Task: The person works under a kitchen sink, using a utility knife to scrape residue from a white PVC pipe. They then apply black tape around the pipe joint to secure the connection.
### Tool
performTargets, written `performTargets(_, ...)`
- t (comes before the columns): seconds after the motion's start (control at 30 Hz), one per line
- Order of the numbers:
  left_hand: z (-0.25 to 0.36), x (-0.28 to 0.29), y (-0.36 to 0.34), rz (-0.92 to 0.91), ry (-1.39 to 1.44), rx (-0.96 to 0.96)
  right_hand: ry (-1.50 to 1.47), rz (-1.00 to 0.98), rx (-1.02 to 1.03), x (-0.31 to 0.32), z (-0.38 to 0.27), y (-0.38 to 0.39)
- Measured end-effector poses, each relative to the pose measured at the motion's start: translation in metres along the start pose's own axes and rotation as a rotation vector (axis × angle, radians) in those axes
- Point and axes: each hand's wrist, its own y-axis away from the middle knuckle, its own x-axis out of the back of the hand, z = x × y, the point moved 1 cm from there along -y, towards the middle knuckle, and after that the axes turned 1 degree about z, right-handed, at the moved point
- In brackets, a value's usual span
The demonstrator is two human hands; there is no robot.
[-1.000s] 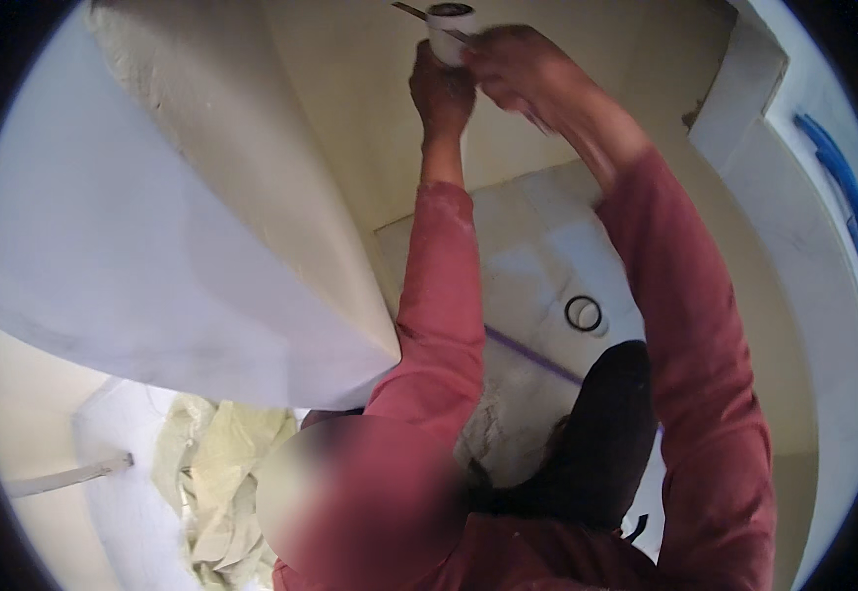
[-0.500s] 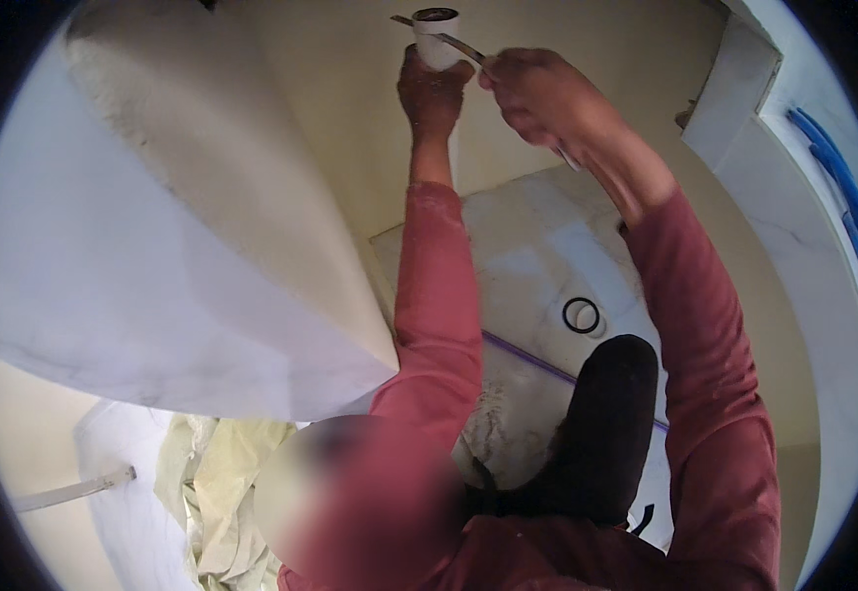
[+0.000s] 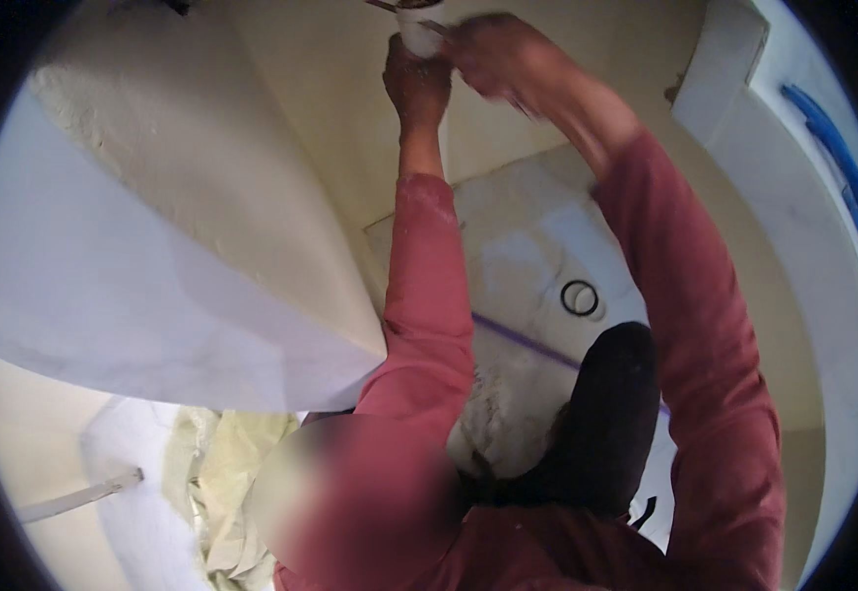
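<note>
High in the view, my left hand [image 3: 417, 94] is wrapped around a short white cylinder, which looks like a piece of plastic pipe [image 3: 423, 33]. Its upper end shows dark brown inside and is partly cut off by the top edge. My right hand [image 3: 508, 61], blurred by motion, grips a thin narrow metal blade [image 3: 435, 28] close to the pipe. The blade's far tip sticks out on the pipe's left side. Whether it cuts into the wall of the pipe or only lies against it, I cannot tell.
On the marbled floor lies a black ring [image 3: 579, 297] by a round white piece, near my dark-clad knee [image 3: 618, 379]. A purple strip [image 3: 523, 340] crosses the floor. A pale slab [image 3: 202, 305] juts out at left. Blue hoses [image 3: 833, 148] rest on the right ledge. Crumpled yellowish sheeting [image 3: 237, 483] lies lower left.
Both hands, with the pipe and blade, appear higher and slightly further left. My right hand has come closer to the pipe along the blade.
</note>
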Motion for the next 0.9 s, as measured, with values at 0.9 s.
performTargets(0.9, -0.034, 0.024, -0.012, 0.067, 0.038, -0.088, -0.355, 0.055, -0.030, -0.057, 0.000, 0.045)
